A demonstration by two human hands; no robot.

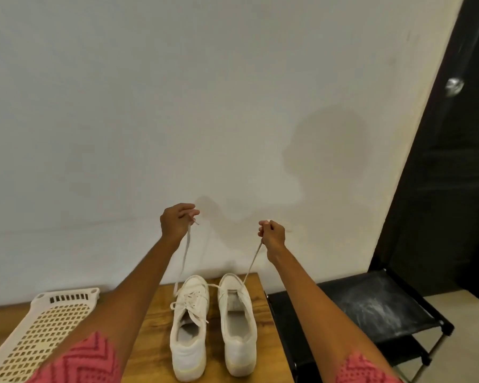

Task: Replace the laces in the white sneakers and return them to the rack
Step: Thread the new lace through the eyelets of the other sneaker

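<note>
- Nearest the camera are the two forearms with pink patterned sleeves (86,363), reaching forward and up over the wooden table (155,313).
- Between the arms sit the two white sneakers, heels toward the person and toes toward the wall, so the long axis runs straight away from the camera. The left sneaker (190,327) looks fully laced already, with loose ends flopped over the tongue.
- The right sneaker (237,327) is the one being worked on. Only the bottom eyelets near the toe seem to have the lace (250,268) through; the rest of the tongue is bare.
- To the left on the table lies a cream plastic basket (39,327) on its side, perforated. Can't see anything in it from here.
- To the right, just beside the table, is the black shoe rack (371,308), and its shelves hold nothing that shows.
- Up higher, the left hand (176,221) pinches one end of the lace and the right hand (271,234) pinches the other, both curled tight, held well above the shoe and spread apart.
- The key bit: both strands run down and toward the person to the toe of the right sneaker. The left strand crosses over the left shoe to get there, so the right hand is closer. They're probably evening out the ends before threading up.
</note>
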